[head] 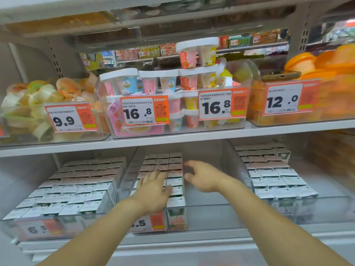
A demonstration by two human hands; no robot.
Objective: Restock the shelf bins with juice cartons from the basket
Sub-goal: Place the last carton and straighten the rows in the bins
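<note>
Right hand [203, 177] hovers over middle bin's [211, 206] bare half.

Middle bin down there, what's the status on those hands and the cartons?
Left hand flat on the juice cartons, open. Right hand open over the middle bin and its bare right half, holding nothing. Basket not in view. Nothing in the way.

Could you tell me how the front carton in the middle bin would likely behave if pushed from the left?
The front carton looks tall and narrow, with bare bin floor to its right, so it would probably tip or slide that way. Its boxy shape suggests it stays stiff and won't roll.
</note>
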